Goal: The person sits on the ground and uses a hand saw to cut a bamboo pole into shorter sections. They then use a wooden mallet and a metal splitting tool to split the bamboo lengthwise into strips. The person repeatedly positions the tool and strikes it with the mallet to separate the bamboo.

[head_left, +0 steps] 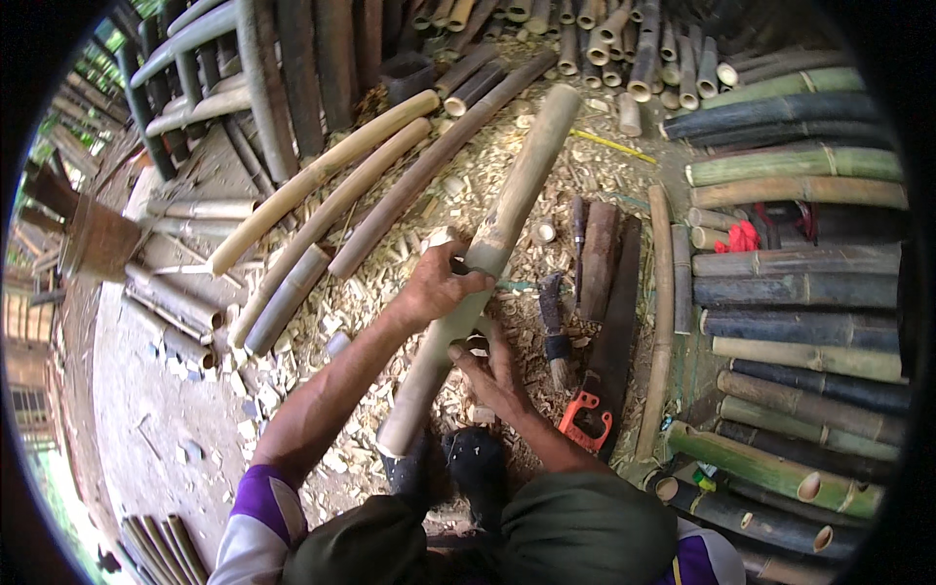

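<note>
A thick, pale grey-green bamboo pole (525, 166) slants across the middle, its near end by my dark shoes (475, 458) and its far end up to the right. My left hand (444, 281) grips it near mid-length, thumb across the top. Lower down, my right hand (492, 370) is closed around its right side, with some fingers hidden beneath. Right of the pole lie a handsaw with an orange handle (588, 419), a reddish-brown wooden block (598, 263), a slim dark-handled tool (579, 219) and a brush-like tool with a frayed end (556, 336).
Wood chips (366, 361) cover the ground around my feet. Long poles (322, 180) lie at the left, and cut bamboo lengths (799, 292) are stacked along the right beside a red cloth (741, 237). More tubes (639, 73) are piled at the back, near a yellow strip (612, 146).
</note>
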A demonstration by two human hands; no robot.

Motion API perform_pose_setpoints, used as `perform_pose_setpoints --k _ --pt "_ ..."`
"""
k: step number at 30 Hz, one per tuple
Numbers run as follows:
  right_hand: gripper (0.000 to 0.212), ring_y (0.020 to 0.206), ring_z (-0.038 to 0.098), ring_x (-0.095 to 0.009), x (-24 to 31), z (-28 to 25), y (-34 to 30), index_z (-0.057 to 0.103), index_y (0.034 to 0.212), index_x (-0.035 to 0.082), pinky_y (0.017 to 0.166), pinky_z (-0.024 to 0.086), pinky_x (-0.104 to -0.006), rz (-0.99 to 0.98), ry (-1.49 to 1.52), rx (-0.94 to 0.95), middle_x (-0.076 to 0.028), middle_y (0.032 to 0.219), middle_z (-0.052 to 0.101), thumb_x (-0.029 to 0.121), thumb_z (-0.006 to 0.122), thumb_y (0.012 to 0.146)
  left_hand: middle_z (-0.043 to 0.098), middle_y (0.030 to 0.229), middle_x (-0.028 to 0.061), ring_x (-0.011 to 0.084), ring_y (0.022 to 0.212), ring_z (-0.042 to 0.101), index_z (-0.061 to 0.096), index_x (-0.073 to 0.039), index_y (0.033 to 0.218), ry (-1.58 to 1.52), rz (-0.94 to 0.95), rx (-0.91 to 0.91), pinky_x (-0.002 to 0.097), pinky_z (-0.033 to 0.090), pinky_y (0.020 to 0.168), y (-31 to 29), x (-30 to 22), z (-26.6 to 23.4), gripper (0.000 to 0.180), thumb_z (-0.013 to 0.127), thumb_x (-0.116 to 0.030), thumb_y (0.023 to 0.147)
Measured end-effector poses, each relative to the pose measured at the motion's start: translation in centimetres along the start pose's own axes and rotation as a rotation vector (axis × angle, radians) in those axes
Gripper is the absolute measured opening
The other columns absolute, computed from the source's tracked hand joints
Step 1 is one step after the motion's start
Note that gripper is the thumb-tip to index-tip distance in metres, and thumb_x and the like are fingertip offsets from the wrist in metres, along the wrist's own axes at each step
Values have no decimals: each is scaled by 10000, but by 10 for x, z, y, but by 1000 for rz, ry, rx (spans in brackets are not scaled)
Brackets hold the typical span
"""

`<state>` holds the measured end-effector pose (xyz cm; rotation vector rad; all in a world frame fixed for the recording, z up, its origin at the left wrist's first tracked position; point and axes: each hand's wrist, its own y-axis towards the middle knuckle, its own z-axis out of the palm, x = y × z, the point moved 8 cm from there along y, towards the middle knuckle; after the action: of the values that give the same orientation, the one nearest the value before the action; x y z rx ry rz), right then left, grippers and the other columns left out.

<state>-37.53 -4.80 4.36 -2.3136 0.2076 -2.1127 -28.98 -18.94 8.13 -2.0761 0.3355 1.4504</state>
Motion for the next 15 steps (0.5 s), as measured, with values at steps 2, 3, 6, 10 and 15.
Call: perform_pose_setpoints --k 2,3,6,10,15 --pt "527 970 643 -192 -4 6 -6 507 1375 12 767 559 -346 44 4 11 -122 1141 602 329 689 995 729 1038 204 251 935 690 640 78 1244 -60 -37 11 360 540 859 -20 27 -17 578 754 -314 835" --pt "483 930 653 -195 -4 6 -10 520 1363 17 746 557 -344 71 31 27 -126 1143 600 316 656 1010 728 1035 202 249 935 687 645 79 1236 -92 -53 18 361 538 857 -31 41 -24 565 737 -306 832" --pt "398 956 650 -179 -13 -2 -22 553 1323 20 753 543 -331 96 -48 59 -117 1102 628 273 620 1023 702 1033 166 224 967 640 658 50 1210 58 -116 -57 374 509 881 -67 78 -51 582 666 -361 799" --pt "370 915 612 -180 -32 -18 -43 561 1315 19 819 522 -365 212 -84 100 -105 1067 635 238 616 1022 745 1008 157 250 935 719 652 14 1217 369 -97 -26 376 564 841 -99 81 -58 541 837 -228 770" --pt "342 927 568 -118 -41 -21 -56 546 1319 -17 833 488 -283 186 -98 130 -91 1096 600 152 604 1028 757 1053 157 319 975 739 665 -81 1268 540 -69 -85 429 573 869 -121 99 -88 637 889 -230 691"
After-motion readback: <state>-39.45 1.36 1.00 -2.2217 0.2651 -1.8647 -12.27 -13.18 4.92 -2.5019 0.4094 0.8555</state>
